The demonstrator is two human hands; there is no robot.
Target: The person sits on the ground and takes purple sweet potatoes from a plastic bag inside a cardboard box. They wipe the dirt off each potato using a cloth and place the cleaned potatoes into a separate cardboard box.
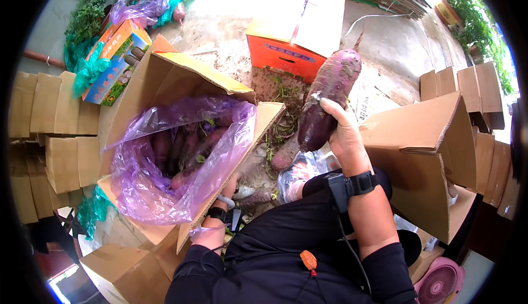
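Note:
My right hand (345, 125) is closed around the lower part of a large purple radish (330, 89), its thin root tip pointing up and away. On the left, my left hand (230, 185) shows only in part beside the flap of an open cardboard box (264, 133); its fingers are hidden. A translucent purple plastic bag (135, 183) lines that box, with several purple radishes (187, 150) inside it. Below the held radish, another purple radish (285, 156) lies on the soil-strewn floor, and a dirt-covered one (256, 198) rests close to my left hand.
An orange carton (286, 56) with a pen (300, 18) on its pale top stands ahead. Another open cardboard box (412, 128) is at my right, near a pink fan (440, 282). Folded cartons (60, 103) line the left side. A colourful box (113, 62) stands at the far left.

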